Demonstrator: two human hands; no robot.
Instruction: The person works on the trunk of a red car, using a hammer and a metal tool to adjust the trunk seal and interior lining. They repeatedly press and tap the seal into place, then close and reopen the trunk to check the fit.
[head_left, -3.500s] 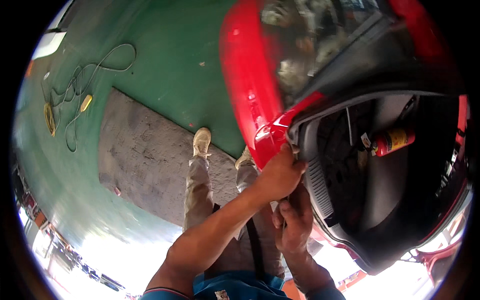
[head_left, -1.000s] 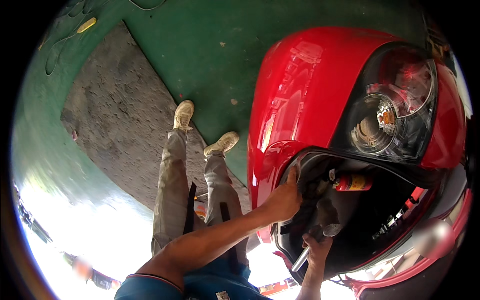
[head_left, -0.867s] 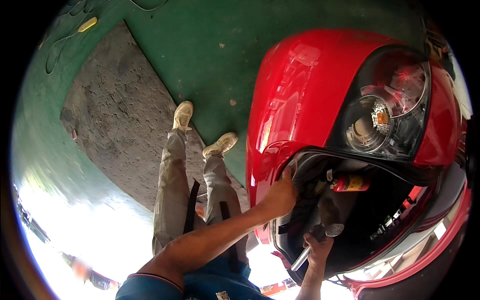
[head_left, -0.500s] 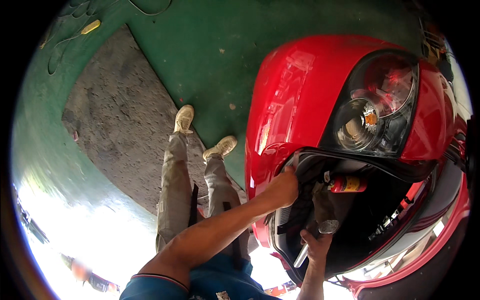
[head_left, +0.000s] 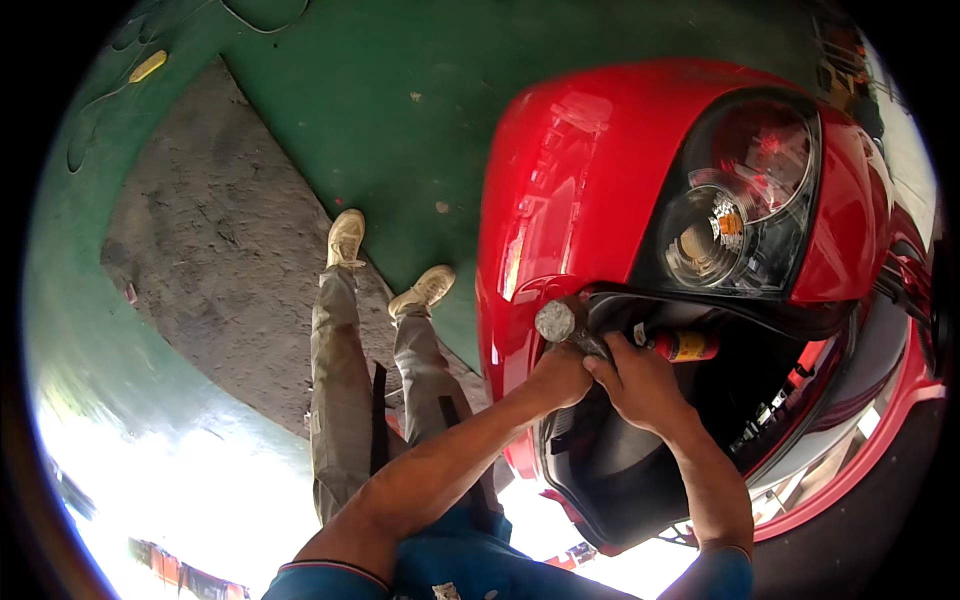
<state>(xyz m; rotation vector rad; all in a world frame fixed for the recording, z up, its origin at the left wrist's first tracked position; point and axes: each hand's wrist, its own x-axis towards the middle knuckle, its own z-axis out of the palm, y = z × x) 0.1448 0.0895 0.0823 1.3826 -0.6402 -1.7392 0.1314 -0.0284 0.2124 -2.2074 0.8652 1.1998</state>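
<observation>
My right hand (head_left: 640, 385) is closed on a hammer, whose worn metal head (head_left: 555, 320) is at the inner left edge of the red car's open luggage opening. My left hand (head_left: 565, 375) is closed at that same edge, just below the head and beside my right fingers; whatever its fingers hold is hidden. The red body panel (head_left: 565, 170) curves above both hands, with a clear and red tail lamp (head_left: 720, 230) set in it. A small red fire extinguisher (head_left: 685, 345) with a yellow label lies inside the dark compartment, right of my hands.
A worn grey mat (head_left: 200, 250) lies under and left of my feet on the green floor (head_left: 400, 110). A yellow elongated item (head_left: 148, 67) with cables sits at the upper left. A raised red-edged panel (head_left: 860, 470) curves along the right.
My right hand has risen with the hammer from low in the compartment to beside my left hand at the edge. My left hand has stayed at that edge.
</observation>
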